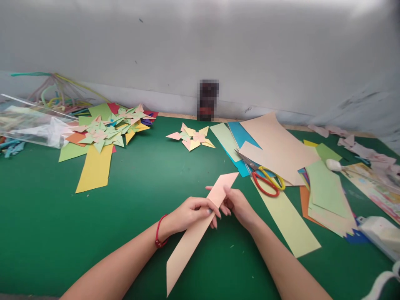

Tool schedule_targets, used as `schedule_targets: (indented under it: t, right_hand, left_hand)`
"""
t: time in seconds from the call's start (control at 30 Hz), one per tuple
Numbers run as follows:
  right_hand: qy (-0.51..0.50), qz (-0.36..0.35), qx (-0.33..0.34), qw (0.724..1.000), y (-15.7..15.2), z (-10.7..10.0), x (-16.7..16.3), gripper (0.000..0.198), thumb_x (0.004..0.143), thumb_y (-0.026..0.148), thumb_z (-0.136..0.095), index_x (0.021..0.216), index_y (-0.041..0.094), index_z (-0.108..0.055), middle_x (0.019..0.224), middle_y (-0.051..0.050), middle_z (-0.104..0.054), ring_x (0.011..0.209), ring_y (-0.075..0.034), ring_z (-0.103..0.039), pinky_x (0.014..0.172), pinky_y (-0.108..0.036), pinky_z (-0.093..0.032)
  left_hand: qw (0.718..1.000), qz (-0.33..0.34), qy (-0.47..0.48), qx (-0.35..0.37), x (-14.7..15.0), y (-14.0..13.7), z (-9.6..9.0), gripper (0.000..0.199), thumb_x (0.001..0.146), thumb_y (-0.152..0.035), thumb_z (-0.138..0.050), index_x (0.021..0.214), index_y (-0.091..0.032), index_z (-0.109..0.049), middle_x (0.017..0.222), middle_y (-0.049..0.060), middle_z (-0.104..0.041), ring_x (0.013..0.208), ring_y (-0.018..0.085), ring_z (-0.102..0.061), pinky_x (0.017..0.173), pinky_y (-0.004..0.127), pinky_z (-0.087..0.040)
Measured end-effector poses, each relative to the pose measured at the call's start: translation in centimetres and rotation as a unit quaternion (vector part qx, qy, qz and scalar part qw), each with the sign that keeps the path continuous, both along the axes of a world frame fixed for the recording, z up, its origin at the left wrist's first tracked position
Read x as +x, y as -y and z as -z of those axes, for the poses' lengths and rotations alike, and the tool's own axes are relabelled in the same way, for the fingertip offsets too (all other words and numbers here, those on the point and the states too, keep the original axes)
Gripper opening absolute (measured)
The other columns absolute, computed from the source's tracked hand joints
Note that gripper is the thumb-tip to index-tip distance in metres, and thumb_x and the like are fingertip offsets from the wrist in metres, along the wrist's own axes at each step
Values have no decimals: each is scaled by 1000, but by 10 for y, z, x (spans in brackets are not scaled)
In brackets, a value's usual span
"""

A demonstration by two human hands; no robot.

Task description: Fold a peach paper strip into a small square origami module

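Note:
A long peach-pink paper strip (195,235) slants across the front of the table, its ends cut at an angle. My left hand (195,210) grips it around the middle, fingers bent over its upper face. Near the strip's far end, my right hand (236,204) pinches the right edge with the thumb on top. Farther back lies a star-shaped folded paper piece (195,137) in pink, yellow and green. Scissors (265,179) with one red and one yellow handle rest just right of my hands, over a pale green paper strip (290,225).
At back left, folded paper stars (106,133) are heaped on coloured sheets, with a yellow strip (95,168) jutting forward. Large peach paper (278,146) and green sheets (328,187) lie right. A white device (381,233) sits at the right edge. A wall (187,54) rises behind.

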State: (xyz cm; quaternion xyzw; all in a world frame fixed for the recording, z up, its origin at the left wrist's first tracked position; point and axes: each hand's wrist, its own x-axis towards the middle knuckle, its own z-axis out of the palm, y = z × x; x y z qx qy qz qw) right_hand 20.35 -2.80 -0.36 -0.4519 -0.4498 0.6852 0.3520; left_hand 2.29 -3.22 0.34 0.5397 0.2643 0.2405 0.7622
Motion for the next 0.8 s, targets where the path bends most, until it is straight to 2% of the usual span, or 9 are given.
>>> schedule_targets:
  t: [0.1,0.2,0.33,0.5,0.63,0.8]
  right_hand:
    - [63,-25,4,998,5,-1,-6,47,80,50,-47,99,12,-67,39,4,-44,37,-8,-39,38,-19,-27]
    - [74,-24,0,997,7,-2,-9,46,81,50,-46,99,13,-67,38,4,-45,39,-10,-43,41,-20,-32]
    - [78,-16,0,997,4,-3,-9,44,83,48,-46,98,13,-67,36,6,-40,37,-7,-39,41,-20,-29]
    - [80,85,17,993,-3,-6,4,41,84,46,-45,93,13,-69,34,7,-31,36,-7,-29,41,-22,-22]
    - [63,172,36,983,-9,-7,20,38,83,43,-48,93,13,-68,34,8,-26,38,-8,-26,42,-23,-21]
    - [53,205,42,976,-9,-7,26,37,83,43,-49,90,13,-68,34,8,-24,38,-8,-24,41,-24,-19]
  left_hand:
    - [998,18,-18,48,2,0,-3,23,85,-26,-43,92,-14,-63,82,7,-64,74,15,-60,77,30,-45]
    - [995,19,-53,84,3,0,-6,25,86,-27,-44,95,-15,-64,81,5,-65,75,15,-61,80,29,-44]
    - [994,23,-74,78,2,-1,-7,30,85,-33,-45,88,-12,-66,80,7,-66,76,15,-61,79,28,-45]
    - [994,44,-91,44,0,-1,-7,42,88,-40,-37,83,-11,-67,75,7,-68,71,15,-61,75,26,-45]
    - [993,64,-90,29,0,0,-5,45,88,-42,-35,83,-11,-68,69,7,-68,63,13,-57,64,21,-43]
    - [993,81,-84,22,-2,0,-3,46,88,-43,-36,85,-11,-67,71,8,-69,61,12,-55,59,20,-41]
